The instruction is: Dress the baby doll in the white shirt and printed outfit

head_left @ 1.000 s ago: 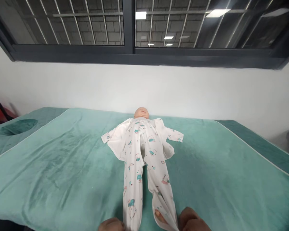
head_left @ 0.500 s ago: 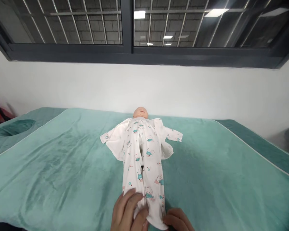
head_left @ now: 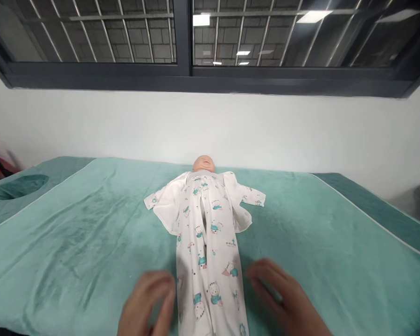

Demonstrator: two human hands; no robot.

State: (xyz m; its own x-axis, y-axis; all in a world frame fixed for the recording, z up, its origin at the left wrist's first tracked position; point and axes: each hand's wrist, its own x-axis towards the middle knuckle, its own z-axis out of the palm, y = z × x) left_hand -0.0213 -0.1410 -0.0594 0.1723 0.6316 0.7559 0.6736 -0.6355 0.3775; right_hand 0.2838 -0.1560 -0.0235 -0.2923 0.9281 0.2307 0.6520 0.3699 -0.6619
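So both hands are bare and down low here, one on each side of the white printed trousers (head_left: 210, 280) laid out on the doll (head_left: 203, 164). The left hand (head_left: 149, 301) is in a loose curl, a narrow gap between thumb and fingers, nothing in it that I can see, and its fingertips sit just beside the near leg of the trousers. The right hand (head_left: 280, 289) is pretty much the mirror of that, also loosely curled with a small gap and nothing in it, tips right by the other leg. Both are kinda blurry, so can't tell if either one actually brushes the fabric. The trousers run lengthwise between the two hands, little bears on them, legs side by side. Ahead of the hands is the white shirt (head_left: 170, 212), spread out under the trousers with a sleeve sticking out to each side, and the doll's head is past that, farthest from the hands. Under everything is a green cover (head_left: 91, 242), wrinkled off to the left of the left hand, with a white wall (head_left: 210, 126) and a dark window frame (head_left: 210, 84) way beyond both hands
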